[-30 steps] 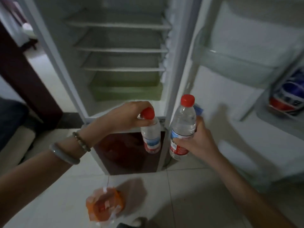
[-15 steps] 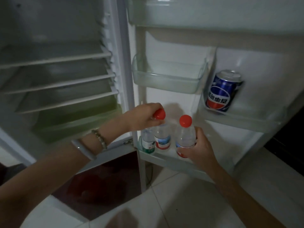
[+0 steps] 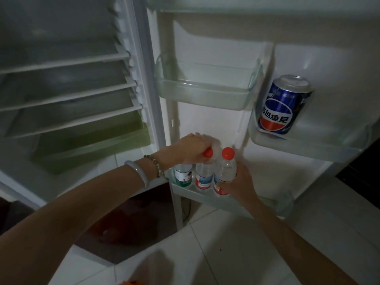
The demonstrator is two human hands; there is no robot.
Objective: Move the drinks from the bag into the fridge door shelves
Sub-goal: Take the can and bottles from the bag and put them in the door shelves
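The controlling relation was vertical. Two clear plastic water bottles with red caps stood upright, long axes plumb, inside the clear plastic bottom door shelf (image 3: 257, 204), towards its hinge end. The left hand (image 3: 195, 149) sat directly above that shelf, fingers curled down over the cap and neck of the middle bottle (image 3: 203, 178), gripping it from the top. The right hand (image 3: 241, 183) reached in over the shelf's front wall, fingers wrapped round the lower body of the outer bottle (image 3: 225, 171), just beside the middle bottle. Each hand was closed on its own bottle, and neither was free. A third clear bottle with a green label (image 3: 183, 176) stood in the same shelf, nearest the hinge. Whether the two held bases rested on the shelf floor could not be determined, as the front wall hid them. Release would probably call for lifting the left hand straight up and drawing the right hand back over the front wall. A blue cola can (image 3: 281, 105) stood in a tray above the shelf's far end.
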